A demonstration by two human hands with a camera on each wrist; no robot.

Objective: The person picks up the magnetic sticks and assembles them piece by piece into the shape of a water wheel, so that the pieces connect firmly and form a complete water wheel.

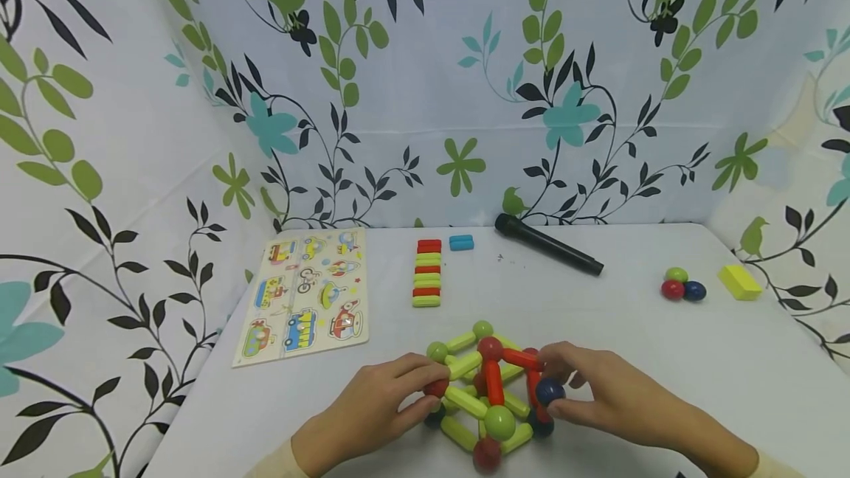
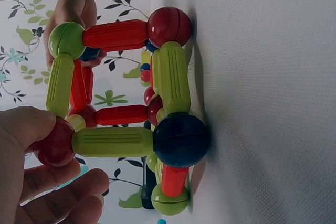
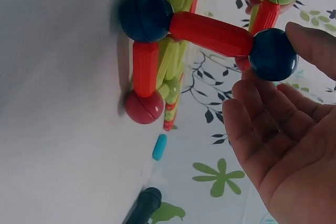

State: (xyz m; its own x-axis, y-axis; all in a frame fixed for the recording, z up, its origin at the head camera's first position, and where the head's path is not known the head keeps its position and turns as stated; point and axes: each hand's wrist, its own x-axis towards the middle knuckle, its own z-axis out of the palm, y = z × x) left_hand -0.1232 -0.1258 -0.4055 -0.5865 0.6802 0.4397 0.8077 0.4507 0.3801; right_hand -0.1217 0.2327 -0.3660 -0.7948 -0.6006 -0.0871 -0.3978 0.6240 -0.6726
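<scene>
A frame built of ribbed yellow-green and red sticks (image 1: 494, 383) joined by coloured balls stands on the white table. My left hand (image 1: 375, 404) pinches a red ball (image 2: 54, 142) at an upper left corner, thumb on one side and forefinger on the other. On the opposite side, my right hand (image 1: 600, 389) holds a dark blue ball (image 3: 273, 54) between thumb and fingertips. A red stick (image 3: 212, 34) joins that ball to a lower dark blue ball (image 3: 146, 17) resting on the table. A green ball (image 1: 499, 423) marks the near upper corner, above a red ball (image 1: 488, 454).
A picture puzzle board (image 1: 308, 293) lies at left. Behind the frame are a column of red and yellow-green sticks (image 1: 427, 279), blue sticks (image 1: 461, 243) and a black flashlight-shaped rod (image 1: 551, 245). Loose balls (image 1: 673, 289) and a yellow block (image 1: 739, 282) sit at right.
</scene>
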